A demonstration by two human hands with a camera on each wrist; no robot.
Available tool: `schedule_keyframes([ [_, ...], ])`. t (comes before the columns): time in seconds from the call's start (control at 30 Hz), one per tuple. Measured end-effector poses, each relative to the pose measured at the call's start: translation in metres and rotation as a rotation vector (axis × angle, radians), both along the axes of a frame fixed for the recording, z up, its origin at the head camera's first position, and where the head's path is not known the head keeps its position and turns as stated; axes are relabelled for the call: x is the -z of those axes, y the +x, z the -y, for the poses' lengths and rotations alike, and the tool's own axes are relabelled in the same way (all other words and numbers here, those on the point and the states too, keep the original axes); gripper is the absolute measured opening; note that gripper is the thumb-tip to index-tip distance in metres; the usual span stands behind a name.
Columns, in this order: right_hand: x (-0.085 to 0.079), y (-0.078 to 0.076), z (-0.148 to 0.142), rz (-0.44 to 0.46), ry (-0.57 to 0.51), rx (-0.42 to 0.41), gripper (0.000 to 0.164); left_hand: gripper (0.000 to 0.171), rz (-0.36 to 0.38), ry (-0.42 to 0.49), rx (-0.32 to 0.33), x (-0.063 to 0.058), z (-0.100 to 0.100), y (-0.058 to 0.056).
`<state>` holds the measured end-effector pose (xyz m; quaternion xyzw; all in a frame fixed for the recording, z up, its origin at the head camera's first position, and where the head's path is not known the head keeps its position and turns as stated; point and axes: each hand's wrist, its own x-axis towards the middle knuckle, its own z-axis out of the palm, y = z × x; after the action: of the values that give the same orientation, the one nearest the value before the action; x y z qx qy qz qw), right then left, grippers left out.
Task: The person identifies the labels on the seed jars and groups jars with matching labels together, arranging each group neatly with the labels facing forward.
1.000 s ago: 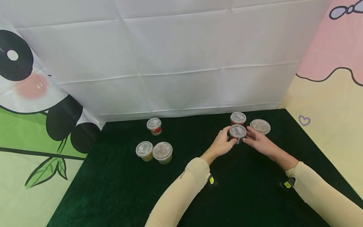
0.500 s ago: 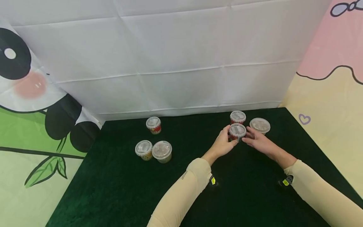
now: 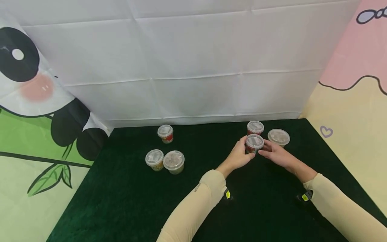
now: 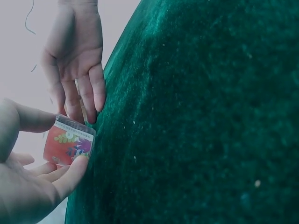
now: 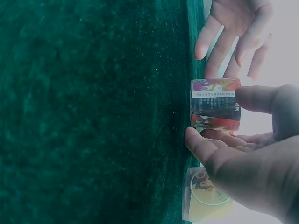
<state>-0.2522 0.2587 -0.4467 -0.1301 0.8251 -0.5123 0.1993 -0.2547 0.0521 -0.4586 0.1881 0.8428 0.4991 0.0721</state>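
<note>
In the head view my left hand (image 3: 237, 156) holds a small lidded plastic cup (image 3: 255, 142), its fingers along the left side and its thumb at the front. The red label with printed flowers shows in the left wrist view, on the cup (image 4: 70, 142). My right hand (image 3: 279, 156) is at the cup's right side, fingers stretched toward it and close by the lid. In the right wrist view, a finger of the right hand (image 5: 261, 154) overlaps the cup's edge. Whether the cup touches the cloth is hard to tell.
Directly behind is another red cup (image 3: 255, 127); a wider lidded cup (image 3: 278, 136) stands to its right. On the left are a red cup (image 3: 165, 133), a yellowish cup (image 3: 155, 159) and a wide lidded cup (image 3: 174, 161). Dark green cloth (image 3: 127, 201) covers the table before a white backdrop (image 3: 193, 60).
The view shifts slightly. Both hands stay around the same cup, with only slight finger movement; the other cups keep their places.
</note>
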Motion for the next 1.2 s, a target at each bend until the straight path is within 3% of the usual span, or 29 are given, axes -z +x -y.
schedule_keyframes([
  [0.2,0.0,-0.001,0.002,-0.02,0.009,0.0,0.071,0.073,-0.011,-0.035,-0.008,-0.001,-0.001,0.002],
  [0.5,-0.009,0.001,0.008,0.029,-0.021,-0.01,0.074,0.07,-0.03,-0.081,-0.046,-0.003,0.0,0.004],
  [0.7,-0.018,0.005,0.009,0.024,-0.041,0.001,0.079,0.071,-0.091,-0.125,-0.032,-0.013,-0.002,0.01],
  [0.87,-0.024,0.007,0.01,0.008,-0.041,0.02,0.084,0.066,-0.16,-0.142,-0.062,-0.021,-0.001,0.016],
  [1.2,-0.038,0.01,0.025,-0.039,-0.047,0.005,0.085,0.055,-0.205,-0.073,-0.106,-0.035,0.018,0.023],
])
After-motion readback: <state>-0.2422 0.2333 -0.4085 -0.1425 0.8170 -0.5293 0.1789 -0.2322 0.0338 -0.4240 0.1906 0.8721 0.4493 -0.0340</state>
